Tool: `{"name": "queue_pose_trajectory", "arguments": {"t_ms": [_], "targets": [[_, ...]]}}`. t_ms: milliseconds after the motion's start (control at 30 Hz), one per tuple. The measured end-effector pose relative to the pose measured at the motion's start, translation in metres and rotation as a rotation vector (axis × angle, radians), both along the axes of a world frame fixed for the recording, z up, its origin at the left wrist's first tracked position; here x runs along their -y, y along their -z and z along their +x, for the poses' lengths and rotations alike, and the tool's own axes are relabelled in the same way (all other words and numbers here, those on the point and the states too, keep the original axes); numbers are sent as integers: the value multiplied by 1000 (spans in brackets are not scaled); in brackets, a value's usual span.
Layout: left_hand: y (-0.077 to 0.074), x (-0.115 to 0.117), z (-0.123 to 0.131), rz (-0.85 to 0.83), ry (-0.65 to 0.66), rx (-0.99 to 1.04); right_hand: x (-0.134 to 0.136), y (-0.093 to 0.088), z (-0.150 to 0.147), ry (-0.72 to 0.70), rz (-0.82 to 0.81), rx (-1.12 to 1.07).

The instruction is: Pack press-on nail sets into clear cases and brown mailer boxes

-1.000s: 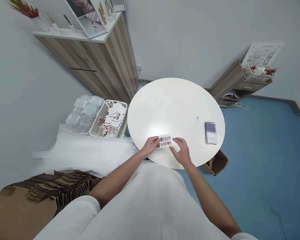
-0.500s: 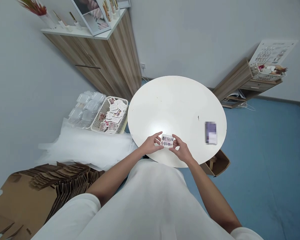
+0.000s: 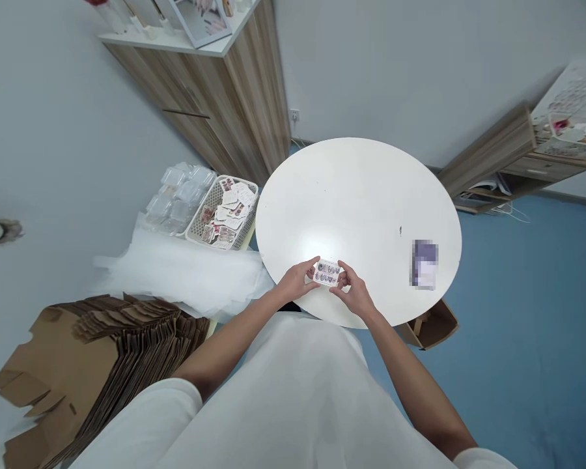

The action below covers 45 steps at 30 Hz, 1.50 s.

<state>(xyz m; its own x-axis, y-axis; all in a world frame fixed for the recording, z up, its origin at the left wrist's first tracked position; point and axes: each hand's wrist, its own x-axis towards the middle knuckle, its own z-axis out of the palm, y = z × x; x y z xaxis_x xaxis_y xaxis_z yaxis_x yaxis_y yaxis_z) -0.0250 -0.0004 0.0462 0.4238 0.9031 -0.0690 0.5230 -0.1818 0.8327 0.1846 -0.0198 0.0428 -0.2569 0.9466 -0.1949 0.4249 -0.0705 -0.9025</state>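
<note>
A small clear pack of press-on nails (image 3: pixel 327 271) with purple and grey tips is held over the near edge of the round white table (image 3: pixel 356 202). My left hand (image 3: pixel 297 281) pinches its left end with fingers and thumb. My right hand (image 3: pixel 354 290) pinches its right end the same way. Both hands are closed on the pack, which is level and lifted slightly off the tabletop.
A blurred purple and white card (image 3: pixel 424 263) lies at the table's right side. Left of the table, a mesh basket (image 3: pixel 223 210) holds several nail packs beside clear plastic boxes (image 3: pixel 178 195). Flattened cardboard boxes (image 3: pixel 102 352) lie at the lower left. A brown box (image 3: pixel 432 326) sits under the table.
The pack was lying on the table under my left fingers; my right hand has come in and taken the other end, and both hands now hold it. The view has shifted left.
</note>
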Motion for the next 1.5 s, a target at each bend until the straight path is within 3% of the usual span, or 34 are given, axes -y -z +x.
{"name": "queue_pose_trajectory", "arguments": {"t_ms": [167,433,700,800,933,1067,1233,1500], "targets": [[14,-3,-29,-24,-135,-66,-25,12,-37,-119,-39,49],[37,-34,-93,-81,-295,-147,-73,35,-119,-166,45,262],[78,-64,-131,-131,-316,-269,-105,65,-176,-235,-4,467],[87,-76,-139,-109,-296,-342,-115,73,-189,-239,31,557],[85,-82,-140,-42,-243,-474,-119,74,-193,-230,72,629],[77,-70,-141,54,-245,-559,-105,70,-183,-234,202,628],[75,-54,-148,164,-88,-523,-85,66,-177,-362,304,695],[73,-76,-157,99,-89,-466,-101,65,-197,-347,241,728]]}}
